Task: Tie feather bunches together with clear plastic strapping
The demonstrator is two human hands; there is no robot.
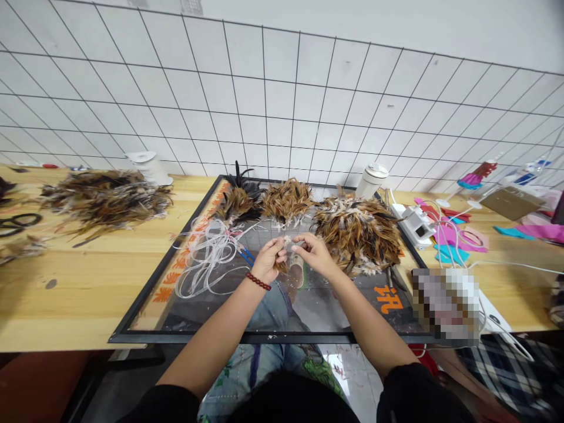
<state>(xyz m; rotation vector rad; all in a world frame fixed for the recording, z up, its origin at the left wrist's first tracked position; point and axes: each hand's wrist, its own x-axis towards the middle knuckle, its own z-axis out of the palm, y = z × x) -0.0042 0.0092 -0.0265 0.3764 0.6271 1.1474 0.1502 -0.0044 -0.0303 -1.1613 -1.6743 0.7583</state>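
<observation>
Both my hands meet above a glass panel (308, 305) in a black frame. My left hand (268, 259), with a red bead bracelet on the wrist, pinches a small bunch of brown feathers (281, 265). My right hand (314, 251) pinches the pale tip of the same bunch from the right. A big heap of brown feathers (359, 234) lies just right of my right hand. Two smaller feather heaps (286, 201) lie behind my hands. A tangle of white cord (207, 258) lies left of my left hand.
Another feather pile (106, 200) rests on the wooden table (79, 288) at left, with black scissors (17, 223) at the far left. A white spool (147, 164) and a white jar (372, 179) stand by the tiled wall. Pink and blue paper scraps (458, 238) and white cables lie at right.
</observation>
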